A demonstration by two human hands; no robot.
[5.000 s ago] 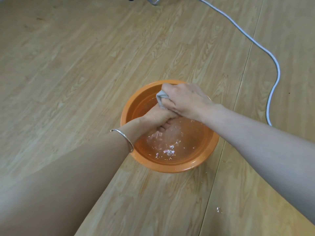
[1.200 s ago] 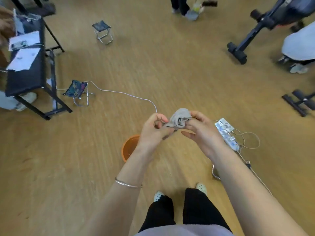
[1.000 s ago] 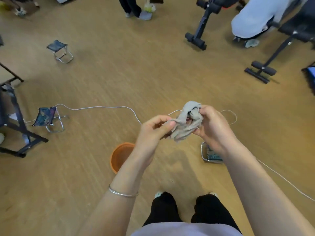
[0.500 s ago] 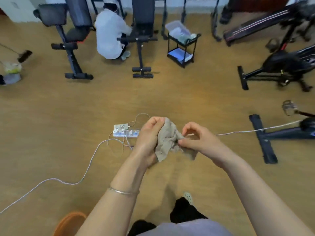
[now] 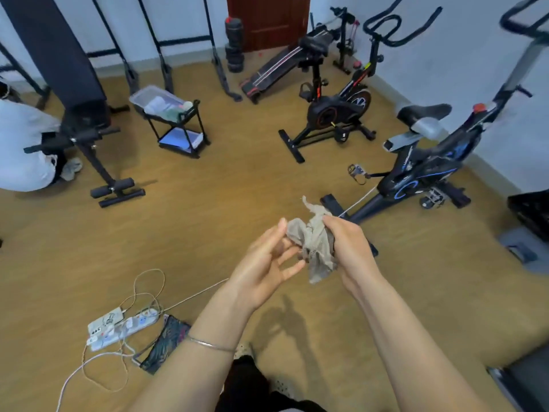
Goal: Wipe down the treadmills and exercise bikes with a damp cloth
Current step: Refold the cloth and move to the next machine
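A crumpled grey cloth hangs between my two hands at chest height. My right hand grips its right side, fingers curled round the fabric. My left hand holds the cloth's left edge with thumb and fingertips, the other fingers spread loosely. A black and blue exercise bike stands just ahead to the right, its base bar near my hands. A black and red exercise bike stands further back. A dark treadmill edge shows at the lower right corner.
A power strip with tangled cables and a folding stool lie on the wood floor at lower left. A black cart, a sit-up bench and a crouching person in white are at the left.
I stood up from the orange basin with the wrung cloth and turned right toward the bikes. The basin has left the view. My hands keep working the cloth open.
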